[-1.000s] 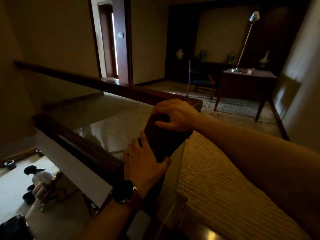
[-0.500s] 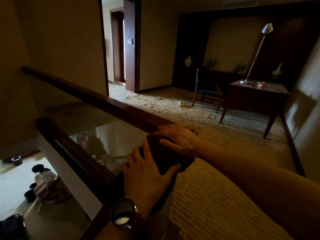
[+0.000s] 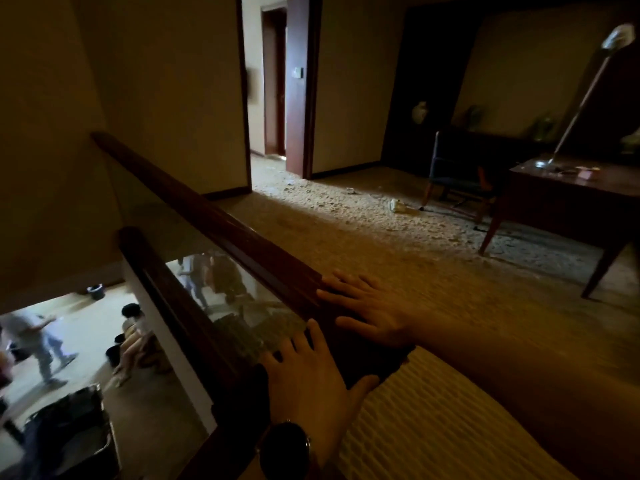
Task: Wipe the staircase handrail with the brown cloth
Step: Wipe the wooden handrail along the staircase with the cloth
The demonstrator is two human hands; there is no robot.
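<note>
A dark wooden handrail (image 3: 221, 220) runs from the upper left down to my hands at the lower middle, above a glass panel. The brown cloth (image 3: 367, 358) lies draped over the rail's near end, hard to tell from the dark wood. My left hand (image 3: 311, 382), with a watch on the wrist, presses flat on the cloth's near side. My right hand (image 3: 370, 306) lies flat with fingers spread on the cloth and rail just beyond it. A cream ribbed fabric (image 3: 433, 420) lies under my right forearm.
A second dark rail (image 3: 173, 306) runs parallel on the left, with people on the lit floor below (image 3: 45, 341). A wooden desk (image 3: 571, 199) with a lamp and a blue chair (image 3: 457, 171) stand at the right. An open doorway (image 3: 273, 84) is ahead.
Both hands and the cloth have shifted down the view as my head turned up and left. The right hand went from curled over the cloth to lying flat with fingers spread.
</note>
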